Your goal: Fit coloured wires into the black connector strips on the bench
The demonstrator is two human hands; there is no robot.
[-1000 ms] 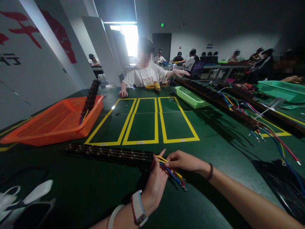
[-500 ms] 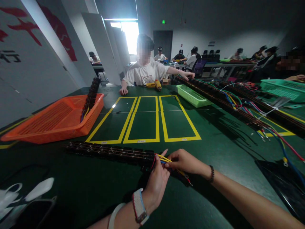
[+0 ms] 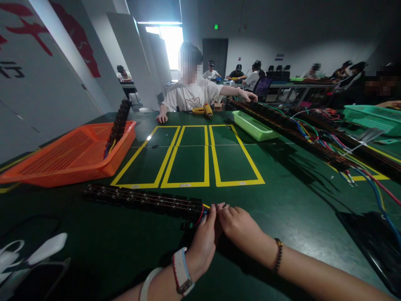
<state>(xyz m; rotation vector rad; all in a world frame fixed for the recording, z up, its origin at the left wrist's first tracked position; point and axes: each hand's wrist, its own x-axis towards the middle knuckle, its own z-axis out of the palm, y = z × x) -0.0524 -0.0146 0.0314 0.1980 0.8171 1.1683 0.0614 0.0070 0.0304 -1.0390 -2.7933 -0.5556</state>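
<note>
A long black strip-shaped assembly [image 3: 144,202] with metallic lines along its top lies on the green table in front of me. Yellow, blue and red wires [image 3: 206,207] come out of its right end. My left hand [image 3: 203,238] is closed around this wire bundle just beyond that end. Pressed against it, my right hand [image 3: 240,228] is closed too, its fingertips pinching at the bundle. Between my fingers the wires are mostly hidden, and their loose ends do not show.
An orange basket [image 3: 75,177] at left holds another black strip [image 3: 118,125]. Yellow tape rectangles [image 3: 185,184] mark the table. A co-worker [image 3: 192,92] sits opposite, near a yellow heat gun [image 3: 207,111]. Long wired strips [image 3: 282,125] and a green basket [image 3: 257,130] are at right.
My right hand has turned and closed in against my left hand, covering the wires. The loose wire ends that showed below it are now hidden. The strip has shifted slightly left.
</note>
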